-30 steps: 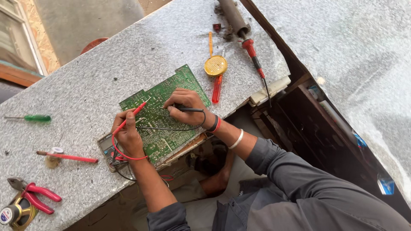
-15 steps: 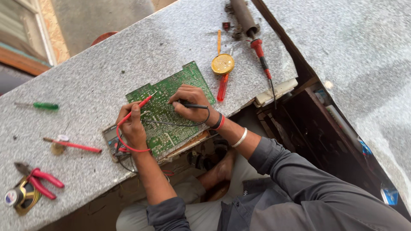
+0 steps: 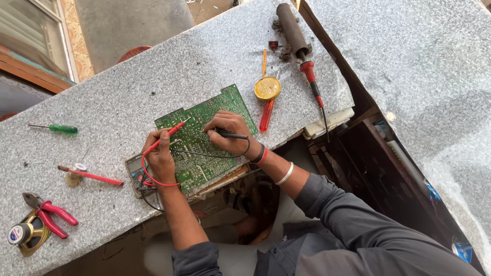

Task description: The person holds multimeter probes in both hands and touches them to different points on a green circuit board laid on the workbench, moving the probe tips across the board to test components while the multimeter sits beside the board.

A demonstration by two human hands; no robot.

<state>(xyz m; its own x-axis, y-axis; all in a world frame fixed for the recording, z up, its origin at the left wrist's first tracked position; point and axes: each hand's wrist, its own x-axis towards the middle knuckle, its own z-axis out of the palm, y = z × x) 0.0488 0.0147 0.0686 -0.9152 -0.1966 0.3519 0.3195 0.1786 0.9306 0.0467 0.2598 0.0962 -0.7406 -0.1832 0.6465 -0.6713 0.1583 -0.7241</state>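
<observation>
A green circuit board [image 3: 232, 102] lies on the speckled stone slab [image 3: 153, 71] near its front edge. My left hand [image 3: 161, 153] holds a red test probe [image 3: 171, 134] with its tip on the board's upper left part. My right hand [image 3: 230, 134] grips a black test probe [image 3: 236, 136] pressed to the board's middle. A red lead and a black lead run down to a small meter [image 3: 134, 174] half hidden under the board and my left wrist.
On the slab lie a green screwdriver [image 3: 59, 129], a thin red-handled tool [image 3: 92, 176], red pliers [image 3: 55, 219] over a small speaker [image 3: 23, 235], a yellow round tin [image 3: 267, 88], a red screwdriver [image 3: 265, 116], a red-handled soldering iron [image 3: 312, 82] and a dark cylinder [image 3: 291, 23]. Dark open shelving [image 3: 378, 168] sits at right.
The view has shifted a little with my head. Both hands stay on the board with their probes, and the tips have hardly moved.
</observation>
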